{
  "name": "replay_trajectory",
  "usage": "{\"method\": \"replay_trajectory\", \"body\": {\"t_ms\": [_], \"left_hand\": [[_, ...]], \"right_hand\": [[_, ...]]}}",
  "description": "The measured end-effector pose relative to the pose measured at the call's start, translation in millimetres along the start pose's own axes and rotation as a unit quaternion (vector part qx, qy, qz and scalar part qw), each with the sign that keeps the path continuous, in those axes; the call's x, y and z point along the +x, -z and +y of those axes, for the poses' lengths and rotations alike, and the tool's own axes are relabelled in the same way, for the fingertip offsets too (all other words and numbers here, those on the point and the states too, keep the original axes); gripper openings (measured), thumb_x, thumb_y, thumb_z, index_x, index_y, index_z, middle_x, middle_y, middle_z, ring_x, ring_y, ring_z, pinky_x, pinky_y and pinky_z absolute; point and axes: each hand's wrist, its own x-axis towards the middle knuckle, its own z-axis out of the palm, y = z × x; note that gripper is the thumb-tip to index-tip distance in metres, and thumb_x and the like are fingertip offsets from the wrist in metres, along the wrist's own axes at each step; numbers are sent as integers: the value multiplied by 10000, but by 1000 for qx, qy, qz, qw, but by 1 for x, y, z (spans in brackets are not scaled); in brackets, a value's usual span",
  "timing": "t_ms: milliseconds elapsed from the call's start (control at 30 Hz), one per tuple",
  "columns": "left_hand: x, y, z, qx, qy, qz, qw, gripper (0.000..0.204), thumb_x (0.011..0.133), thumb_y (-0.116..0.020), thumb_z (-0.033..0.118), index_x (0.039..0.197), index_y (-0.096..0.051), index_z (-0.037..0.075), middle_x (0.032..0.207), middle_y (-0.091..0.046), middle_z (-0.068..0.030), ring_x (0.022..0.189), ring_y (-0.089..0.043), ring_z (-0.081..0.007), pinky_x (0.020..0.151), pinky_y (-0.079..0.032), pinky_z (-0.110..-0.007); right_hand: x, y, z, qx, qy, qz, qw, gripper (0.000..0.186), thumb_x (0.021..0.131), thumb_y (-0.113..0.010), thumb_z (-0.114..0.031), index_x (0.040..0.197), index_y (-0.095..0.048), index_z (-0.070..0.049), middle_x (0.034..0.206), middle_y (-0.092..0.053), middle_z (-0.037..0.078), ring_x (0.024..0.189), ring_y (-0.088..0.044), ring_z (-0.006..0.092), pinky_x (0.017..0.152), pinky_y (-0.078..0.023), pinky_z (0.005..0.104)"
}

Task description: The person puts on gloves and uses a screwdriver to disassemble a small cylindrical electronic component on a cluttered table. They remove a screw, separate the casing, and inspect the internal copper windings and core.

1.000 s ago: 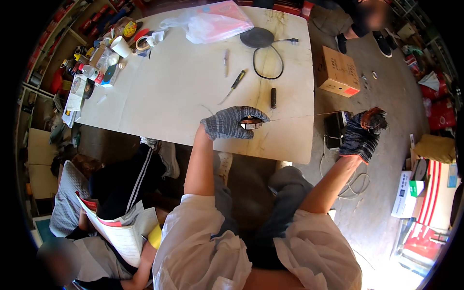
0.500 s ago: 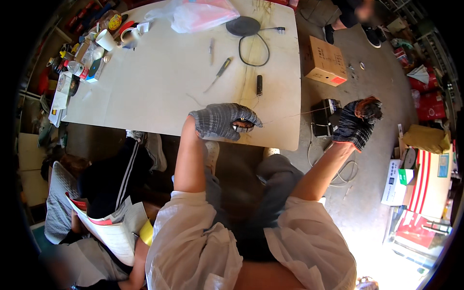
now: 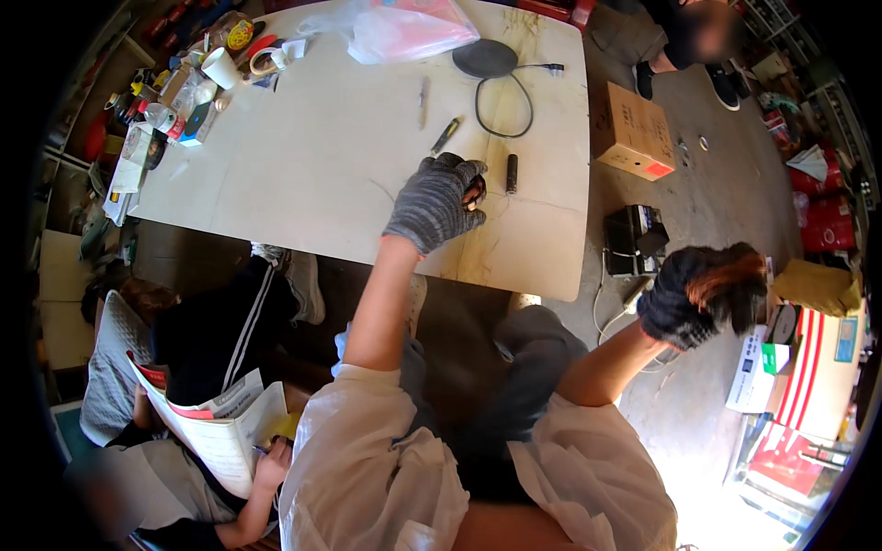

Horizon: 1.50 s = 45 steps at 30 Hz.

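Observation:
My left hand [image 3: 434,204], in a grey knit glove, is above the front of the white table [image 3: 303,174]. Its fingers curl round a small dark, ring-like piece [image 3: 474,192], mostly hidden by the glove. Out past the table's right edge, my right hand [image 3: 680,301] in a dark glove is closed on a bundle of reddish copper wire [image 3: 732,279], blurred by motion. Just beyond the left fingers lies a slim tool with a dark green handle [image 3: 446,134], its tip covered by my hand. A short black cylinder [image 3: 512,174] lies right of that hand.
A black disc [image 3: 485,59] with a cable, a plastic bag [image 3: 413,32] and clutter round a paper cup [image 3: 220,68] occupy the table. A cardboard box [image 3: 636,131] and black device [image 3: 632,241] stand on the floor. A seated person with papers [image 3: 230,432] is at left.
My left hand has moved forward over the table, toward the slim tool. My right hand has swung outward and nearer to me with the copper wire. The view has shifted slightly.

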Motion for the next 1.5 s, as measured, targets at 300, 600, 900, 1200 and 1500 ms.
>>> {"method": "replay_trajectory", "body": {"t_ms": [300,600,900,1200,1500], "left_hand": [[19,-19,7,48,120,253,959,465,659,-724,102,1106,-597,122,1064,-576,-125,943,-535,-334,823,-480,-415],[10,-3,-30,-695,37,108,709,541,728,-731,105,1226,-533,34,1107,-599,-98,936,-598,-206,778,-504,-313],[-13,30,-24,-496,-199,-152,831,640,732,-740,117,1315,-487,38,1254,-564,-85,1101,-550,-192,902,-453,-310],[-5,1,9,-110,-182,-108,971,455,739,-631,48,1182,-578,136,1036,-600,-79,941,-549,-309,867,-452,-391],[5,-16,-7,-6,-137,27,990,345,753,-604,47,1086,-620,137,968,-617,-52,899,-560,-257,844,-443,-361]], "right_hand": [[-9,24,96,316,-160,214,910,235,919,-523,-158,1037,-653,-1,963,-667,167,794,-656,302,642,-531,418],[59,16,98,-160,-140,255,943,124,854,-636,-205,882,-685,-95,691,-666,1,528,-584,68,493,-483,220],[64,-22,64,-284,17,248,926,83,798,-613,-58,849,-676,-42,672,-652,-9,581,-605,86,583,-511,214],[58,-24,81,-405,267,175,857,127,857,-549,-104,904,-646,-37,749,-668,2,639,-624,90,660,-516,256],[38,10,108,-85,-272,141,948,243,916,-575,-323,940,-692,-112,751,-688,33,558,-613,87,455,-466,234]]}}
